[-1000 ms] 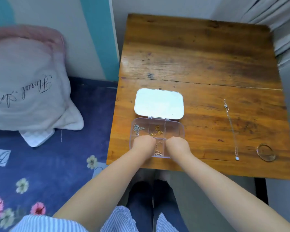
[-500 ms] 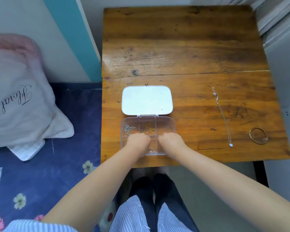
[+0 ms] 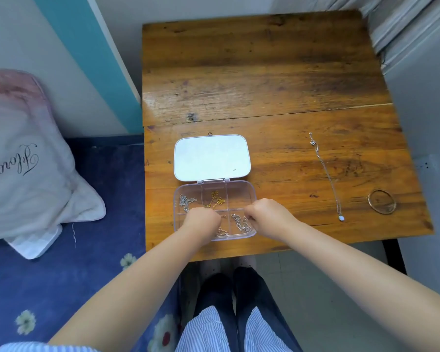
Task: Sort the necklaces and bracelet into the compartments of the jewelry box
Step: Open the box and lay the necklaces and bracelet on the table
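Observation:
A clear jewelry box (image 3: pixel 252 193) lies near the table's front edge, its white lid (image 3: pixel 212 157) flat open behind it. A silver necklace (image 3: pixel 186 201) fills the back-left compartment and a gold necklace (image 3: pixel 216 199) the back-middle one. A rose-gold chain (image 3: pixel 222 231) is in the front-middle compartment and a silver chain (image 3: pixel 240 223) in the front-right one. My left hand (image 3: pixel 201 221) hovers curled over the front-left compartments, fingertips hidden. My right hand (image 3: pixel 267 214) pinches at the silver chain's upper end. A long silver pendant necklace (image 3: pixel 327 174) and a bracelet (image 3: pixel 381 201) lie on the table to the right.
The wooden table (image 3: pixel 264 80) stands between a wall at the left and curtains (image 3: pixel 404 19) at the right. A bed with a blue floral sheet (image 3: pixel 61 262) and a pillow (image 3: pixel 23 158) borders its left edge. My legs are under the front edge.
My hands have drawn apart over the box; the right one shifted right, and the silver chain now shows in the front-right compartment. The view has tilted slightly.

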`<state>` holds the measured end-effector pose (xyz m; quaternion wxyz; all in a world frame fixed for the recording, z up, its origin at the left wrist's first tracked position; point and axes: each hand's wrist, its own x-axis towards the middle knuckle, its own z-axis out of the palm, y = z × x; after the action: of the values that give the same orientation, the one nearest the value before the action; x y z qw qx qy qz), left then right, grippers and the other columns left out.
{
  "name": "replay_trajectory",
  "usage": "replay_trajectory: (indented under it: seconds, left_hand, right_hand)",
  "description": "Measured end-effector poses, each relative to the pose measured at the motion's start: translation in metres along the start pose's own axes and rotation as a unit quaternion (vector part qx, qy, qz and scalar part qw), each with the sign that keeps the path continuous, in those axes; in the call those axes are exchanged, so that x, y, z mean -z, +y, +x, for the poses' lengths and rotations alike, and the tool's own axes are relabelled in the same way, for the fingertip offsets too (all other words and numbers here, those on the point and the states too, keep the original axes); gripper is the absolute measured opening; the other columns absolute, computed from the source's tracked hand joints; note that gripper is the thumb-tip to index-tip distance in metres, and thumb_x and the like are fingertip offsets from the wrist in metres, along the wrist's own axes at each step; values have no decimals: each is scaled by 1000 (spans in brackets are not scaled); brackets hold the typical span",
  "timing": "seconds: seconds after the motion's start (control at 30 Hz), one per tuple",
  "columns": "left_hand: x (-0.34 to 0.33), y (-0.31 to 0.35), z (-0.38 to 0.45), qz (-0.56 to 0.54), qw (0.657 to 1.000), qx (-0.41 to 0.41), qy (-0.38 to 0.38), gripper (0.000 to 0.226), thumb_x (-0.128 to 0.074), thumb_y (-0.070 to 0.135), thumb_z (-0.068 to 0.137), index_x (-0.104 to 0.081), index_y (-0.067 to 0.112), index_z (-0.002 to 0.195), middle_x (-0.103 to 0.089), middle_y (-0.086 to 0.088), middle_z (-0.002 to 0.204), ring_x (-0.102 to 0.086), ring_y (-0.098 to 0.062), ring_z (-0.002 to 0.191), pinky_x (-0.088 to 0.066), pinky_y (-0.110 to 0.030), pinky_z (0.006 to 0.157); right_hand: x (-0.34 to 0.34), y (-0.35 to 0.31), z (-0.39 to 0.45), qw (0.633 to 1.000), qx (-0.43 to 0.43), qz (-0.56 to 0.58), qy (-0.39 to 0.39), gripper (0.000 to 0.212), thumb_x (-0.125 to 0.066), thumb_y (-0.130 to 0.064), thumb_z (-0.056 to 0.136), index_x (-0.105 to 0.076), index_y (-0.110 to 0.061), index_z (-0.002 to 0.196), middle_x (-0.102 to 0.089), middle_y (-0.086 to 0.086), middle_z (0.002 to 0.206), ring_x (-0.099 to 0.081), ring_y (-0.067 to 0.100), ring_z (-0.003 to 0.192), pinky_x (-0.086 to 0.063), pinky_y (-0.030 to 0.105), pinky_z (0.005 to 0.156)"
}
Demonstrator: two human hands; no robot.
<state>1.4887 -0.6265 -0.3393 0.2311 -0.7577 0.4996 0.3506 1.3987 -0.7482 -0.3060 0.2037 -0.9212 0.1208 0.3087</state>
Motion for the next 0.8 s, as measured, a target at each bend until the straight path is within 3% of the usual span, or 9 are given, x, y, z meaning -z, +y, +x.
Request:
replay_trajectory:
  seconds: [0.1,0.17,0.3,0.37,0.43,0.57,0.7,0.8]
  left_hand:
    - [11,-5,-9,-36,999,-9,23,16,-46,12,89,-61,9,82,-48,-3,73,-48,-25,68,-42,-30,57]
    - [24,-9,-19,-93,994,-25,55,16,-44,17,87,-49,10,73,-40,0,61,-46,-24,67,-37,-25,50]
    - [67,-8,-49,-215,960,-108,143,16,-51,16,83,-47,13,68,-38,7,53,-41,-18,59,-25,-20,43]
    - [98,-3,-59,-284,931,-135,188,12,-56,14,84,-59,10,73,-44,7,57,-41,-14,57,-29,-15,45]
    - [132,3,-62,-361,898,-132,214,12,-57,13,87,-63,7,78,-50,7,59,-47,-4,52,-33,-7,44]
    - [201,19,-50,-533,803,-102,246,32,-50,9,93,-47,16,62,-61,4,61,-55,7,34,-38,-4,34]
    - [262,42,-18,-610,724,-46,318,25,-45,10,95,-50,15,71,-62,-4,73,-64,-7,56,-52,-13,48]
    - [303,58,19,-619,686,7,382,12,-46,11,95,-52,9,85,-63,-10,85,-65,-20,76,-59,-35,72]
  right_hand:
    - [15,3,-11,995,10,83,46,18,-51,-5,85,-68,-2,90,-71,15,94,-62,28,90,-45,28,70]
    - [31,8,-22,988,4,127,82,20,-54,-7,84,-70,-4,95,-72,13,99,-62,23,90,-42,23,74]
    - [71,23,-54,966,-18,212,150,15,-59,-4,81,-72,-4,89,-70,8,81,-55,12,70,-42,15,64]
    - [97,33,-72,952,-28,245,180,12,-61,-3,80,-72,-5,85,-65,3,69,-55,5,57,-40,4,54]
    - [124,44,-87,938,-21,266,220,10,-61,-2,80,-71,-5,81,-66,8,67,-56,1,50,-42,5,51]
    - [180,77,-101,909,1,281,307,9,-60,-3,82,-69,-4,83,-65,6,65,-58,-3,43,-44,2,43]
    - [228,129,-85,884,-2,270,381,9,-60,-3,82,-68,1,84,-68,15,73,-62,23,56,-43,3,42]
    - [258,174,-67,877,14,237,417,11,-58,-5,84,-68,-1,88,-67,12,75,-66,25,63,-46,5,46]
